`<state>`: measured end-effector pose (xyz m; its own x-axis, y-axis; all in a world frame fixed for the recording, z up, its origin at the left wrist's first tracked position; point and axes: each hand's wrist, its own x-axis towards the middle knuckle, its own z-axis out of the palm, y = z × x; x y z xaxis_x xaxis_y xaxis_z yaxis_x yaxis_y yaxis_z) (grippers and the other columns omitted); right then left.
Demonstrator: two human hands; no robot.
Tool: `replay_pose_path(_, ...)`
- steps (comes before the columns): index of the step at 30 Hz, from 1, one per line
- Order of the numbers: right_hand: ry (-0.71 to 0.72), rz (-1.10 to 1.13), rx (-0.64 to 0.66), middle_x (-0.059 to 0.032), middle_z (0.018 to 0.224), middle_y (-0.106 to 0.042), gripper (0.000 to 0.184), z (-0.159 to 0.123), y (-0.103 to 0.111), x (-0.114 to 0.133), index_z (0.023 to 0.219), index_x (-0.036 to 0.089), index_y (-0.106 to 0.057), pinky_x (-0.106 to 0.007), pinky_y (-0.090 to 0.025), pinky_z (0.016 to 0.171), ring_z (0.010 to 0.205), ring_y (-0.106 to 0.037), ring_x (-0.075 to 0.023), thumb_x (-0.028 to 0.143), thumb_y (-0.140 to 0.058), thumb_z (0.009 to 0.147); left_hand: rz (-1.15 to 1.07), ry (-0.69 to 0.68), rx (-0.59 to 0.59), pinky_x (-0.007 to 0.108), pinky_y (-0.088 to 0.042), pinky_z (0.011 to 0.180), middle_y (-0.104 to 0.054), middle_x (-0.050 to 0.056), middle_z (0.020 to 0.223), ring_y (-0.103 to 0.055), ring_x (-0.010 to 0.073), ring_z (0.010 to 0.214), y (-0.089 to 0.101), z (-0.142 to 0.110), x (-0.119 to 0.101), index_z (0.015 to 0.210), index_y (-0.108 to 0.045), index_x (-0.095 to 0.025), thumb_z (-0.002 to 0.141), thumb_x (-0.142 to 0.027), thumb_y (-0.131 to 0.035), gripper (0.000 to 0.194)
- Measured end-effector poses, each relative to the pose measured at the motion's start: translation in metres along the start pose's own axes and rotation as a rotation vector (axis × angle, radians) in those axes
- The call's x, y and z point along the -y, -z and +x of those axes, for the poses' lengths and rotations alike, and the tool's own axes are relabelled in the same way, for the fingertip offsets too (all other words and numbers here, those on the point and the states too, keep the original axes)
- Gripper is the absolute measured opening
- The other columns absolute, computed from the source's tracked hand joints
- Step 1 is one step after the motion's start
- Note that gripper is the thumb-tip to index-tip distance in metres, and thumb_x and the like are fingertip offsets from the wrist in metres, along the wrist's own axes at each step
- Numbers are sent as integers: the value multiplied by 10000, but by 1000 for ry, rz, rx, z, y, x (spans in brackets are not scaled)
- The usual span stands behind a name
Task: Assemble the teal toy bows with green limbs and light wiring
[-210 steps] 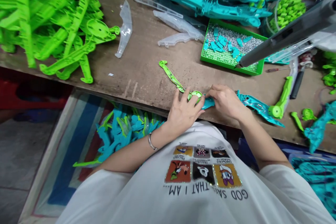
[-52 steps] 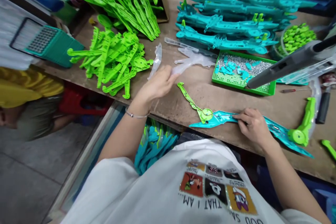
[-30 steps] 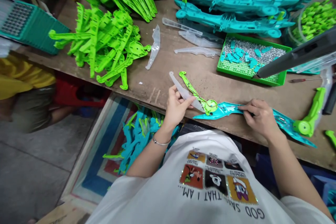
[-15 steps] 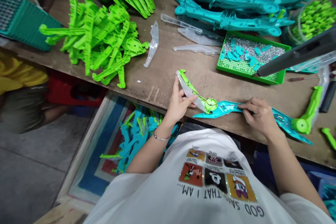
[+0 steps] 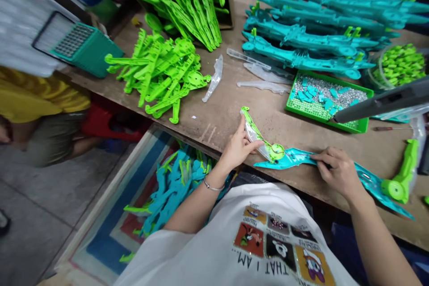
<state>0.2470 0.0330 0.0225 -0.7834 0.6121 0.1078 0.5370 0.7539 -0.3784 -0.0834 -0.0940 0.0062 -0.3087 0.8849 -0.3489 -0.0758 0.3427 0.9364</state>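
Note:
My left hand is closed on a clear plastic strip, thumb on top and index finger along its far end. The strip lies against a slim green plastic arm whose round hub sits at the left end of a long turquoise plastic shell. My right hand is closed over the middle of that shell, fingertips pinched on its upper edge; a thin dark line, perhaps a wire, runs toward them. Another green arm with a round hub is at the shell's right end.
Green parts lie heaped at the left. A green tray holds small metal pieces and turquoise bits, with a grey powered-driver-like tool over it. Loose clear pieces and stacked turquoise shells lie behind. A seated person is at the left.
My left hand let go of the green hub, fetched a clear strip from the bench, and brought it against the green arm. My right hand has stayed on the shell lately; the view has shifted.

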Motion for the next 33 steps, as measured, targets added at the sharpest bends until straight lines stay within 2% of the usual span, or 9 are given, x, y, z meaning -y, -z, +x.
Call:
replay_pose_path(9,10,24,-11,-37,835,-686,231,-4,-3,-5,1020,220,-794,-376,-491,766,810,-662,-196,147,-586,951,233,-114,-51,190,-474,620,-619,-82,738,-615,88,613,2,1,-4,1686,-118,-207,806,-410,-856,1167)
replay_pose_path(16,2,26,6,-37,865,-675,235,-6,-6,-6,1055,235,-776,-384,-484,774,839,-653,-210,143,-591,941,249,-124,-51,205,-470,648,-620,-78,743,-632,98,630,3,3,-2,1683,-159,-216,802,-425,-853,1141)
replay_pose_path(20,-5,-62,35,-73,938,-666,212,0,6,7,1012,227,-763,-397,-476,773,890,-636,-243,148,-589,920,235,-108,-57,211,-475,632,-610,-81,718,-628,106,609,3,5,1,1679,-193,-225,788,-426,-862,1132)
replay_pose_path(24,-31,-83,53,-95,1039,-682,192,23,31,33,970,222,-721,-434,-476,844,955,-635,-273,133,-578,878,289,-113,-61,238,-508,657,-650,-58,730,-655,137,633,1,7,-1,1676,-221,-223,785,-465,-860,1123)
replay_pose_path(27,6,35,66,-97,1021,-702,204,55,34,58,1012,221,-688,-444,-484,879,963,-638,-278,132,-536,909,353,-121,-56,253,-513,687,-688,-40,737,-668,158,655,2,6,-6,1679,-207,-209,791,-471,-854,1130)
replay_pose_path(30,70,147,110,-120,1080,-708,276,89,14,83,1190,208,-671,-458,-492,905,1013,-639,-290,179,-484,990,471,-112,-37,267,-497,699,-695,-37,681,-671,180,635,5,4,-13,1672,-237,-194,826,-495,-822,1072)
replay_pose_path(33,115,148,179,-156,1189,-683,385,111,-17,101,1399,188,-577,-467,-491,930,1062,-619,-301,284,-478,1040,717,-107,-39,288,-474,702,-720,14,682,-711,237,678,7,0,-21,1651,-304,-185,863,-567,-768,991)
